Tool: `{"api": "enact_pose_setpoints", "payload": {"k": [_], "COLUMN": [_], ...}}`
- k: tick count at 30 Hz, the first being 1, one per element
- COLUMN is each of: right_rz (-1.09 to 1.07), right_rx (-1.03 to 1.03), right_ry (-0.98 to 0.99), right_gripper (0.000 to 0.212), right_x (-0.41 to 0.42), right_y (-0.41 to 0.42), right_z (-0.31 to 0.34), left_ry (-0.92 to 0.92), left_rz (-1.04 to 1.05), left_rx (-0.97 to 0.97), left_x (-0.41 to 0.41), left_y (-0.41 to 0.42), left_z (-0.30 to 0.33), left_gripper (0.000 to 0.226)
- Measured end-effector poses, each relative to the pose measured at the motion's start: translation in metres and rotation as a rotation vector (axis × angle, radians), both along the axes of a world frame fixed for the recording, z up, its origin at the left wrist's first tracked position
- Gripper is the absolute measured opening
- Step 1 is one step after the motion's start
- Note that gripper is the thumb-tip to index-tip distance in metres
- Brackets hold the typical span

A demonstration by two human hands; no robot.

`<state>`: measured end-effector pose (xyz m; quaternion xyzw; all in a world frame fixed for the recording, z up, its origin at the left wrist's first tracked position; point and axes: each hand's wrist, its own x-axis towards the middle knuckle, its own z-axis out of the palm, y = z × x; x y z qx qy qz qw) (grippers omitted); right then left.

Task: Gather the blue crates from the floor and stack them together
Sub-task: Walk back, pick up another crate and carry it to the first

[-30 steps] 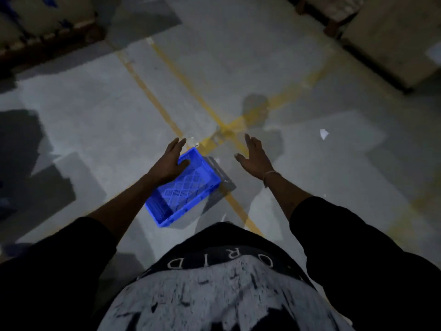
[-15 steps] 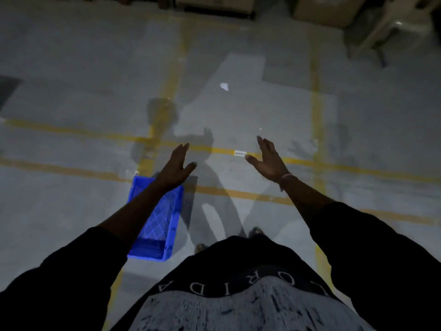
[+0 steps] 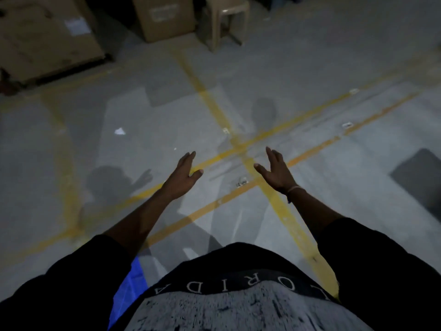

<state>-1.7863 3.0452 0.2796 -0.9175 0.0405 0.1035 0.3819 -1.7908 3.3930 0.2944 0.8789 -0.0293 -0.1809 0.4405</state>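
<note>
Fingers (image 3: 188, 158) spread, both hands empty, blue crate (image 3: 130, 287) seemingly behind

Along the bottom of the frame, the black band of the person's shirt (image 3: 238, 278) carries pale spaced capitals that appear upside down from this viewpoint. The letters O, R, I, D and A can be made out, with part of another letter at the right end cut off by the sleeve, so the whole word cannot be confirmed. In the upper left of the frame a cardboard box (image 3: 47, 37) bears a pale label (image 3: 76, 26), and a second cardboard box (image 3: 164, 17) at the upper middle has a label panel (image 3: 162, 12); the print on both is too blurred and dim to read. No other text, number or sign can be read.
</note>
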Motion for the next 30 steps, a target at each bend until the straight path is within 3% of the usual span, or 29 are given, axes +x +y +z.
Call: {"api": "enact_pose_setpoints", "payload": {"k": [8, 15, 30], "right_rz": [-0.355, -0.573, -0.937], "right_rx": [0.020, 0.051, 0.081], "right_ry": [0.007, 0.016, 0.025], "right_gripper": [0.094, 0.089, 0.090], "right_x": [-0.019, -0.016, 0.123], "right_y": [-0.162, -0.257, -0.438], "right_z": [0.006, 0.015, 0.007], "left_ry": [0.027, 0.016, -0.014], "left_rz": [-0.275, -0.474, -0.848], "left_rx": [-0.041, -0.047, -0.010], "left_x": [0.086, 0.155, 0.410], "left_y": [-0.176, -0.293, -0.548], "left_z": [0.010, 0.016, 0.000], "left_gripper": [0.072, 0.072, 0.074]}}
